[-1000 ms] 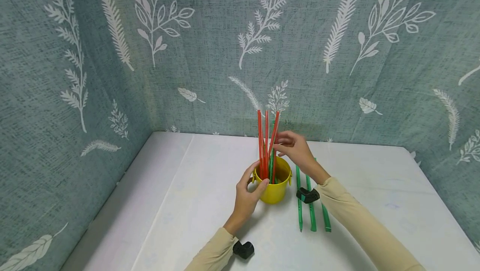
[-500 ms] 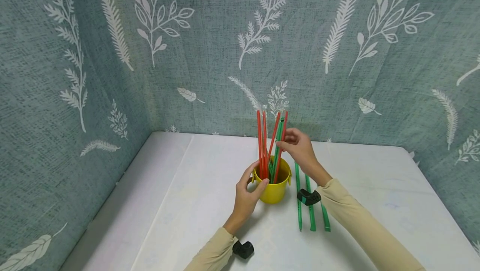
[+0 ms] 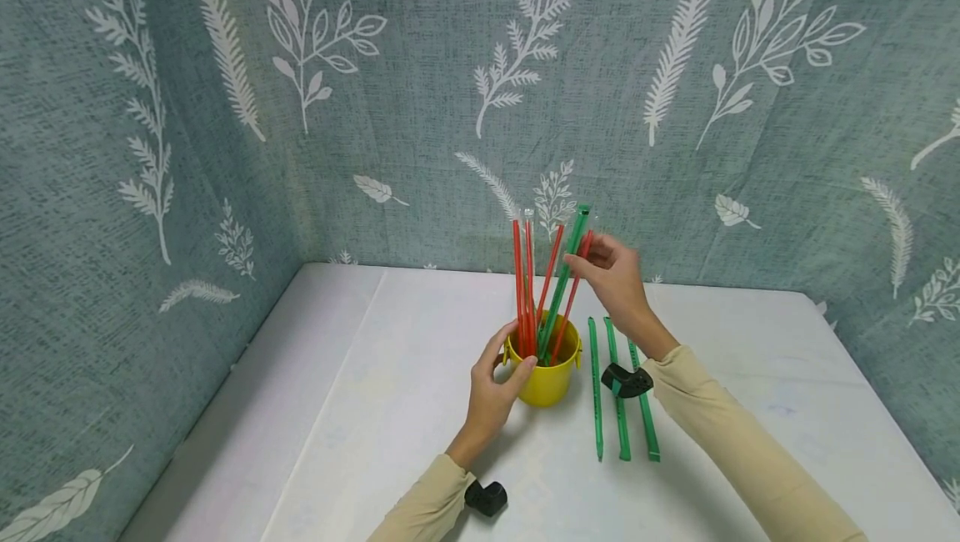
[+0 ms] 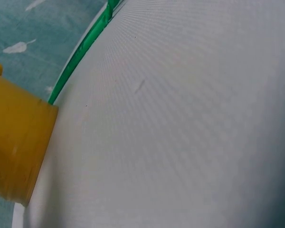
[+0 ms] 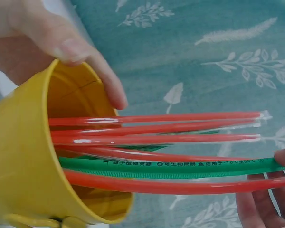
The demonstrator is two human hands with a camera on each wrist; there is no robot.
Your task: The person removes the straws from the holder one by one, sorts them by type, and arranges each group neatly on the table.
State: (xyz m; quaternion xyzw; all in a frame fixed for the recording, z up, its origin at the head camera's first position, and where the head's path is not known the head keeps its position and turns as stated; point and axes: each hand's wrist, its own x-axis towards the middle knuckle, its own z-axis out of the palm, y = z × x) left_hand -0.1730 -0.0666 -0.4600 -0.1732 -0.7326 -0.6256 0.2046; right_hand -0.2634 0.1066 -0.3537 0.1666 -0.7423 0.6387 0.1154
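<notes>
A small yellow bucket [image 3: 546,385] with side handles stands on the white table. My left hand [image 3: 493,388] grips its rim at the left, thumb in front. Several red straws in clear wrappers [image 5: 190,116] lean inside it, along with green-wrapped straws [image 5: 137,167] bearing printed text. Above the bucket, my right hand [image 3: 617,282] pinches the upper part of one green-wrapped straw [image 3: 564,271], whose lower end is still within the rim. One red straw [image 5: 204,186] runs across the right fingers; whether it is gripped too, I cannot tell. The left wrist view shows only the bucket's side, not the hand.
Three green-wrapped straws lie side by side on the table right of the bucket: a left one [image 3: 597,396], a middle one [image 3: 623,434] and a right one [image 3: 649,429]. Behind the table [image 3: 360,409] hangs a blue-green cloth [image 3: 420,108] with white leaf prints.
My right hand has moved up and to the right, drawing the green-wrapped straw higher out of the bucket. A red straw has tilted right with it. The left hand stays on the rim.
</notes>
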